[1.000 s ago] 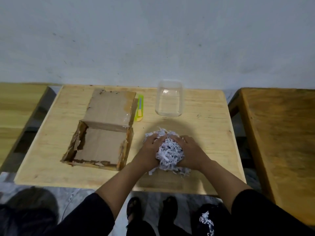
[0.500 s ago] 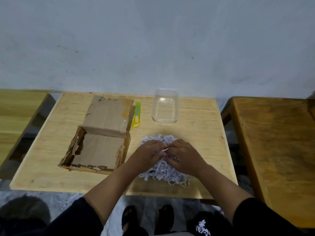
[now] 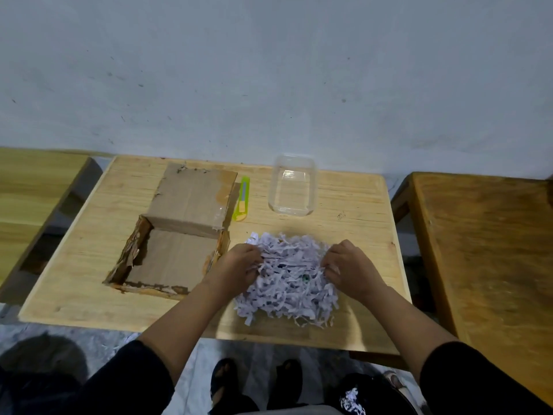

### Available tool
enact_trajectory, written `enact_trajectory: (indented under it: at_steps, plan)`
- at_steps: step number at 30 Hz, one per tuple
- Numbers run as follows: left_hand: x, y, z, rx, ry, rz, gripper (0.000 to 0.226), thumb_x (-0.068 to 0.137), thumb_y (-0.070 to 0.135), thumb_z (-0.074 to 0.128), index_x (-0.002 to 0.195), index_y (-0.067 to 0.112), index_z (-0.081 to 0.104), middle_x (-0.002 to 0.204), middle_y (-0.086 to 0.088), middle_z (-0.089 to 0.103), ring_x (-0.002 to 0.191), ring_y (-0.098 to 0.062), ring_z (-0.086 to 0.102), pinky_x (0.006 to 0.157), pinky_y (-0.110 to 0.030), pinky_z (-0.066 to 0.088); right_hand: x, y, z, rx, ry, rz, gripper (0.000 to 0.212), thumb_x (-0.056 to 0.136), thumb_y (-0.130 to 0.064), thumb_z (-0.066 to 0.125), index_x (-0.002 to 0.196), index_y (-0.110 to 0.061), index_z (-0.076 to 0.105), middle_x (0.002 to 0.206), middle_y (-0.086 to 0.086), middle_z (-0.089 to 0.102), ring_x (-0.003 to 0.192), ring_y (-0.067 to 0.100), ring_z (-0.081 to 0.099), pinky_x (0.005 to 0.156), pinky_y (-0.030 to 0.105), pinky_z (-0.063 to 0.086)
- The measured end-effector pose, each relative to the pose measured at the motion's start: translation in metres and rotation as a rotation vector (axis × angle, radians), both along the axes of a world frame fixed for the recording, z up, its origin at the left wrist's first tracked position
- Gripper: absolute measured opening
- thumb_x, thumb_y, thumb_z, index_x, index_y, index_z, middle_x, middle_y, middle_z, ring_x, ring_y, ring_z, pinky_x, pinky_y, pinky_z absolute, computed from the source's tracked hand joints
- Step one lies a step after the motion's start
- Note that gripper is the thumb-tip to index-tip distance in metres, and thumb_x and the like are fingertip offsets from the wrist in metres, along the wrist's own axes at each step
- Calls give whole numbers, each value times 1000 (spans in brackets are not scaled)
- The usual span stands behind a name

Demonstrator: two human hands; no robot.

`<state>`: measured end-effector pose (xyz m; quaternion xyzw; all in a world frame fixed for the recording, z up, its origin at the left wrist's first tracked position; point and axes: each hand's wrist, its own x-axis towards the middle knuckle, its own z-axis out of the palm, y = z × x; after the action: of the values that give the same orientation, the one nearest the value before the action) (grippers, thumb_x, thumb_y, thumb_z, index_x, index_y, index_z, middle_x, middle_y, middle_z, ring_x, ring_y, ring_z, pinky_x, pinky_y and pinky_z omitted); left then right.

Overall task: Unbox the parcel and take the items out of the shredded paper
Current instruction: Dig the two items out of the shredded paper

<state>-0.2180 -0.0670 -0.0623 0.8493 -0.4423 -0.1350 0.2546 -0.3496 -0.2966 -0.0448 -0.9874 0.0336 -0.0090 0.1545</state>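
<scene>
A pile of white shredded paper (image 3: 287, 283) lies on the wooden table (image 3: 353, 235) near its front edge. My left hand (image 3: 239, 265) grips strips at the pile's left side, and my right hand (image 3: 347, 265) grips strips at its right side. Between them the pile is spread apart, and a small green speck (image 3: 305, 277) shows in the middle; what it is cannot be told. The opened cardboard box (image 3: 173, 256) sits to the left with its flap folded back, and nothing shows inside it.
A clear plastic container (image 3: 293, 187) stands at the back of the table. A green and yellow utility knife (image 3: 241, 203) lies between it and the box flap. Other wooden tables flank left (image 3: 30, 187) and right (image 3: 484, 250). Paper scraps lie on the floor.
My hands were together on top of a bunched-up pile; they have moved apart sideways, pulling the shredded paper wider and flatter on the table.
</scene>
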Motion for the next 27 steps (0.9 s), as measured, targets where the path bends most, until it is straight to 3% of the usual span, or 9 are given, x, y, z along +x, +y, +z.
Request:
enact_trajectory:
  at_steps: [4,8,12,16,18,20,24,27]
  plan:
    - [-5,-8,4,-146,-23,21,26,72,0,63,97,7,68,103,-13,66,95,-26,62,80,-29,51,7,9,5,16,-106,-51,22,70,-23,53,82,-19,71,83,0,69,75,24,57,61,30,42]
    - [-25,-26,7,-123,-21,-163,21,83,22,54,98,13,67,96,-7,64,88,-18,59,75,-27,49,16,37,1,62,-82,74,23,70,-29,56,85,-20,71,88,-3,71,82,22,58,68,33,47]
    - [-20,-21,1,-57,-64,-161,28,85,32,50,83,10,68,83,-7,66,78,-19,59,69,-29,49,15,33,-19,30,-15,69,13,71,-23,62,75,-15,70,79,0,69,76,23,60,69,33,51]
    - [-5,-7,0,-12,-109,-101,19,75,21,67,61,9,64,71,-7,65,68,-19,61,60,-27,53,12,16,-20,5,-28,-5,8,70,-18,68,68,-11,66,71,5,67,71,27,60,71,26,36]
    - [-2,-2,1,-11,-42,-23,14,70,21,74,67,8,69,79,-9,68,71,-22,66,61,-29,57,12,13,-15,11,-50,-32,9,68,-15,73,68,-9,66,72,7,67,71,28,60,70,26,42]
    - [-2,-3,1,-58,-47,26,15,73,23,74,75,8,73,84,-8,69,75,-21,67,65,-28,57,14,15,-8,29,-100,-58,8,69,-13,70,73,-8,66,79,10,65,75,30,59,66,36,52]
    - [-13,-28,9,-144,-137,-43,28,87,27,52,83,9,72,83,-5,70,79,-20,61,76,-26,45,23,35,-1,145,-180,33,10,76,-9,60,83,-4,65,83,13,63,79,26,56,71,32,46]
    - [-18,-39,2,-65,-107,-22,35,87,26,44,90,4,71,88,-11,72,83,-28,63,81,-26,39,24,49,-9,240,-69,104,26,81,-15,46,92,-3,67,84,16,66,78,30,60,68,34,50]
